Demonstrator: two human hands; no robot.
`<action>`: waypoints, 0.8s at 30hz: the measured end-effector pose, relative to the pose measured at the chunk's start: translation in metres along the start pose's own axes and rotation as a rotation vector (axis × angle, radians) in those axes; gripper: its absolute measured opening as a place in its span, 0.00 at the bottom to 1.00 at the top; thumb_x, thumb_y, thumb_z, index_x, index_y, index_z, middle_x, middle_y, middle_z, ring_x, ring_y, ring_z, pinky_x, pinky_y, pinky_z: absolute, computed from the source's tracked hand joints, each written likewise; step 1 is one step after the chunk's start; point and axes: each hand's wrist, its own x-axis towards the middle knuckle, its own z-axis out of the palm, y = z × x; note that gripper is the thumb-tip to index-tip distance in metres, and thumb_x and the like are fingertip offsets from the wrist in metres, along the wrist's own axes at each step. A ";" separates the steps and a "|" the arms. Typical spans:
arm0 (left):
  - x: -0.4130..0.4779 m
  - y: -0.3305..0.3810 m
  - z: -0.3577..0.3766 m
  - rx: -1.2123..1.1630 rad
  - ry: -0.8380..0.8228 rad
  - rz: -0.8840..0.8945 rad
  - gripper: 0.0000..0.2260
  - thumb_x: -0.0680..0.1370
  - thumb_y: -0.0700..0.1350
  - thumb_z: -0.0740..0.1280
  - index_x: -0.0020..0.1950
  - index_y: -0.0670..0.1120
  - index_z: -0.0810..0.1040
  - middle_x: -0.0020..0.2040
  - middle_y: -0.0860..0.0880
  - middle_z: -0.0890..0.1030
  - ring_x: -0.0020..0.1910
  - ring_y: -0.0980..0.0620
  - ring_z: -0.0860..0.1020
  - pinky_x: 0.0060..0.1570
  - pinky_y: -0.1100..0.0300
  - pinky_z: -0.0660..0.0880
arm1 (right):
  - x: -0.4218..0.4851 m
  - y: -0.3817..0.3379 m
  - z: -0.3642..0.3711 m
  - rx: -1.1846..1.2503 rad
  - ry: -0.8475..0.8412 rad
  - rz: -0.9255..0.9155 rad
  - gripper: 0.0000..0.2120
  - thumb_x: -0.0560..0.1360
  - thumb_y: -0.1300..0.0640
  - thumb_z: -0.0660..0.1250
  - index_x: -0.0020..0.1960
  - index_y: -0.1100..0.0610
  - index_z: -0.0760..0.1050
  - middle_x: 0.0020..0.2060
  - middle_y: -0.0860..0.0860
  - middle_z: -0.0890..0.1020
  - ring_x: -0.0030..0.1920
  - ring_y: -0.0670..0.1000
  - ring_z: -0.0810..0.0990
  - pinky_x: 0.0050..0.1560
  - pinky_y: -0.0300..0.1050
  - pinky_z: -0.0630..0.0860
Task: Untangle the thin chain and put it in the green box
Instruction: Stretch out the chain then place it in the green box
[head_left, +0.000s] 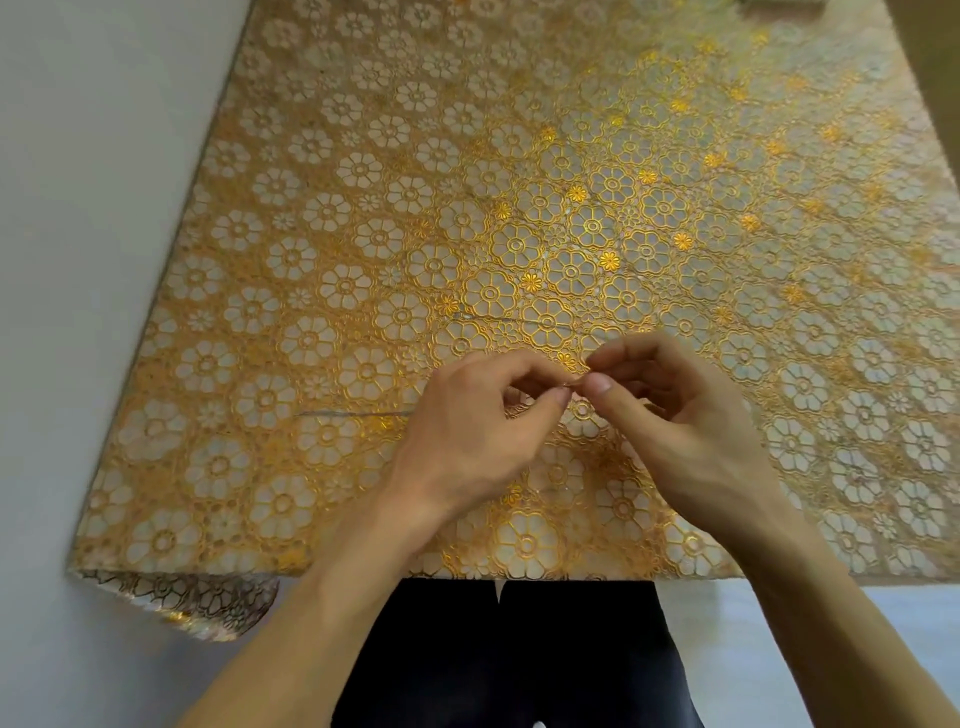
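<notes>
1. The step in hand looks to be teasing a snarl loose. The left hand and right hand meet in the lower centre of the frame. Each pinches the chain between thumb and forefinger, tips almost touching.
2. To do it well, I judge the pinches should sit close on either side of the snarl. Ease the links apart with small rolling moves. A hard pull would likely tighten the knot or snap so fine a chain.
3. Leave the loose lengths slack on the tabletop, so no drag draws the tangle shut, and lift the pinched part only slightly.
4. Once a loop opens, feed the free end back through it instead of hauling the whole length.
5. The box is not clearly in view. A sliver of something at the top edge, right of centre, is too cut off to name, so the placing seems some way off.
6. The chain is very thin and silvery-grey, hard to pick out against the gold flower pattern.
   - One strand runs straight to the left from under the left hand, lying on the tabletop.
   - Another fine line crosses just above the hands, slanting down toward the right hand.
   - The pinched bit shows only as a glint between the fingertips, and I cannot tell whether a knot sits there.
</notes>
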 end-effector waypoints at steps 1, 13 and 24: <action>0.000 -0.001 -0.001 -0.032 -0.007 -0.014 0.03 0.78 0.49 0.72 0.49 0.56 0.85 0.44 0.58 0.84 0.46 0.61 0.81 0.48 0.65 0.77 | 0.000 0.001 -0.001 -0.006 0.007 -0.003 0.05 0.77 0.59 0.71 0.51 0.50 0.79 0.44 0.46 0.85 0.43 0.47 0.83 0.44 0.41 0.78; 0.000 -0.006 -0.001 -0.226 -0.036 -0.070 0.05 0.75 0.50 0.71 0.49 0.54 0.85 0.45 0.57 0.86 0.47 0.56 0.84 0.50 0.54 0.80 | 0.003 0.014 -0.010 -0.049 0.014 -0.059 0.06 0.77 0.57 0.73 0.51 0.49 0.79 0.44 0.44 0.84 0.43 0.49 0.82 0.41 0.43 0.77; 0.000 -0.005 0.000 -0.235 -0.008 -0.084 0.03 0.74 0.49 0.72 0.46 0.54 0.84 0.42 0.58 0.85 0.41 0.59 0.82 0.42 0.65 0.78 | 0.001 0.020 -0.006 -0.105 0.017 -0.145 0.08 0.75 0.61 0.74 0.50 0.51 0.79 0.44 0.42 0.84 0.42 0.48 0.82 0.39 0.36 0.74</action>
